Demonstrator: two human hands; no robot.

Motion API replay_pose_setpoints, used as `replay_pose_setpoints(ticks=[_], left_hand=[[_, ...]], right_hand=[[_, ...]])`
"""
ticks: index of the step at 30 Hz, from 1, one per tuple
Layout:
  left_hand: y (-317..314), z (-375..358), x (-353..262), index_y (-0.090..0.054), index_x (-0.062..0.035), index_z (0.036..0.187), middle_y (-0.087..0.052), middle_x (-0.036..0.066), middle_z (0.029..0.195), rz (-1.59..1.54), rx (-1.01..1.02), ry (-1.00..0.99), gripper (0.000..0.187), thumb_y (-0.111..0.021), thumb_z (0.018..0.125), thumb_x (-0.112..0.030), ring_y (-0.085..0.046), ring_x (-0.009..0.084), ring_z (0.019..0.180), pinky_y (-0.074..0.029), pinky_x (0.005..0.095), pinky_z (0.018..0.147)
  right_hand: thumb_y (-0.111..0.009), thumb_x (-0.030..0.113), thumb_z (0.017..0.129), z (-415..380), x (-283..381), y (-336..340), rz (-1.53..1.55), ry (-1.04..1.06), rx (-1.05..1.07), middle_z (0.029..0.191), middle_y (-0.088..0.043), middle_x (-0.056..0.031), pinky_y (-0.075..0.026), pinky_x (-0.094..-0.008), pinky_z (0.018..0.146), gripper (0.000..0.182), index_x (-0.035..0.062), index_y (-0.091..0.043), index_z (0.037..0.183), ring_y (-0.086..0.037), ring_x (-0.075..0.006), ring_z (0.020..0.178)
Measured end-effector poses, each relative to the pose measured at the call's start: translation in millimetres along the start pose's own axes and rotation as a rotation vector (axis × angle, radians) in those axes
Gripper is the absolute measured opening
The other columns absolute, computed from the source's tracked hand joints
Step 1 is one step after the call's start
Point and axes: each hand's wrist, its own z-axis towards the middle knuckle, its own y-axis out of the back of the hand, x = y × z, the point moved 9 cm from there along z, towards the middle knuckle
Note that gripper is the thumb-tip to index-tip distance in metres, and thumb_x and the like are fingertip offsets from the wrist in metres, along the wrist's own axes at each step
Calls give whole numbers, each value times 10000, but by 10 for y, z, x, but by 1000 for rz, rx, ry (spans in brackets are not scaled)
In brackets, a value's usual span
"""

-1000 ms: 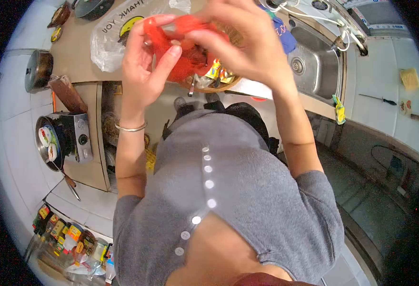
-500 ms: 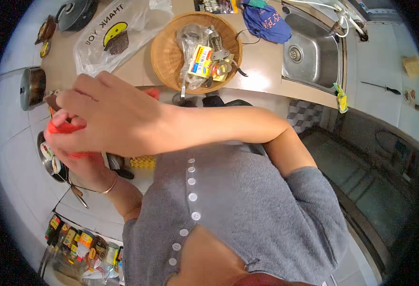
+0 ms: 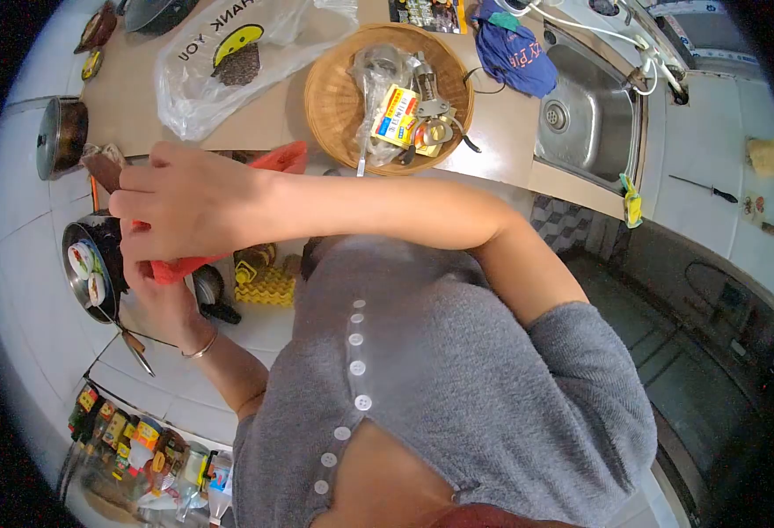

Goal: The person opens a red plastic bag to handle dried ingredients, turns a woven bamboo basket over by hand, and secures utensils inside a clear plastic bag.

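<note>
A crumpled red sheet-like thing (image 3: 280, 158), perhaps a thin bag or cloth, is between my hands, and one end sticks out past my right wrist. My right hand (image 3: 185, 198) reaches across my body from the right, palm down, with fingers curled over the red thing. Below it my left hand (image 3: 165, 295), with a bracelet at the wrist, closes on the red thing's lower part (image 3: 180, 267). My right hand covers most of the left fingers. Behind the left hand, a frying pan (image 3: 75, 280) holds small pale, colourful pieces.
A wicker basket (image 3: 321, 106) with packets and tools stands on the counter. Left of it lies a clear smiley bag (image 3: 180, 101). The sink (image 3: 580, 132) and a blue cloth bag (image 3: 519, 62) are at the right. Lidded pot (image 3: 62, 139) at left; seasoning bottles (image 3: 114, 431) lower left.
Both hands have shifted slightly right in the view, and more of the red thing now shows beyond my right wrist. The counter has also shifted right as the camera turned.
</note>
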Motion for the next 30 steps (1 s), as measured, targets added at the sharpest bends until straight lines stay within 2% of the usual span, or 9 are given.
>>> replay_pose_setpoints(ticks=[11, 14, 16, 17, 19, 21, 23, 28, 30], left_hand=[[-189, 358, 440, -488, -31, 1194, -591, 73, 974, -456, -73, 184, 440, -496, 956, -401, -594, 140, 819, -477, 270, 710], [-570, 353, 424, -505, -37, 1179, -594, 89, 1006, -1184, 547, 241, 398, -435, 982, -376, -596, 171, 865, -485, 299, 771], [-370, 403, 938, -523, -33, 1130, -587, 85, 1009, -1145, -158, 673, 329, -384, 1006, -304, -576, 207, 906, -464, 325, 867], [-332, 422, 994, -523, -33, 1130, -587, 85, 1009, -1142, -154, 678, 329, -384, 1006, -304, -576, 207, 906, -464, 325, 867], [-495, 523, 713, -536, -19, 1046, -563, 89, 993, -1468, 376, 495, 297, -369, 1009, -262, -549, 235, 915, -425, 357, 955], [-476, 513, 681, -549, -8, 975, -558, 87, 882, -1376, 329, 439, 305, -401, 997, -274, -543, 233, 898, -441, 364, 892], [-592, 381, 543, -575, -24, 890, -554, 86, 791, -813, 695, 306, 336, -422, 988, -307, -547, 218, 841, -438, 342, 814], [-475, 282, -28, -618, 31, 869, -594, 122, 796, 160, 582, 136, 220, -494, 930, -140, -575, 244, 728, -447, 313, 679], [-432, 256, -387, -620, 50, 911, -607, 150, 905, 684, 450, -296, 142, -523, 845, -31, -597, 331, 795, -473, 361, 704]], right_hand=[[-615, 232, 712, 36, -379, -9, -152, -73, -6, 821, -544, 45, -407, -300, 669, 129, 190, -585, 830, -536, -128, 807], [-599, 209, 726, -27, -379, 43, -112, -128, 10, 820, -543, 33, -396, -298, 656, 141, 176, -576, 861, -530, -133, 785], [-583, 191, 738, -175, -278, 95, -86, -104, -78, 804, -528, 21, -387, -299, 649, 126, 156, -573, 859, -522, -139, 758], [-583, 191, 738, -269, -225, 96, -88, -110, -78, 804, -528, 21, -387, -299, 649, 126, 156, -573, 859, -522, -139, 758], [-565, 181, 743, -505, -121, -160, -79, -100, 213, 811, -531, 9, -398, -308, 664, 135, 132, -577, 868, -539, -145, 774], [-580, 185, 747, -737, -139, -278, -8, -152, 299, 826, -554, -16, -421, -336, 665, 136, 122, -583, 868, -563, -176, 804], [-595, 188, 751, -853, -223, -338, 69, -200, 383, 842, -577, -41, -444, -364, 667, 139, 112, -588, 867, -587, -207, 833], [-636, 163, 799, -738, -816, -164, 347, -506, 447, 763, -638, -128, -496, -422, 679, 108, 64, -617, 837, -628, -333, 757], [-629, 160, 807, -585, -944, -94, 317, -474, 410, 780, -645, -131, -499, -417, 686, 108, 59, -627, 846, -632, -333, 763]])
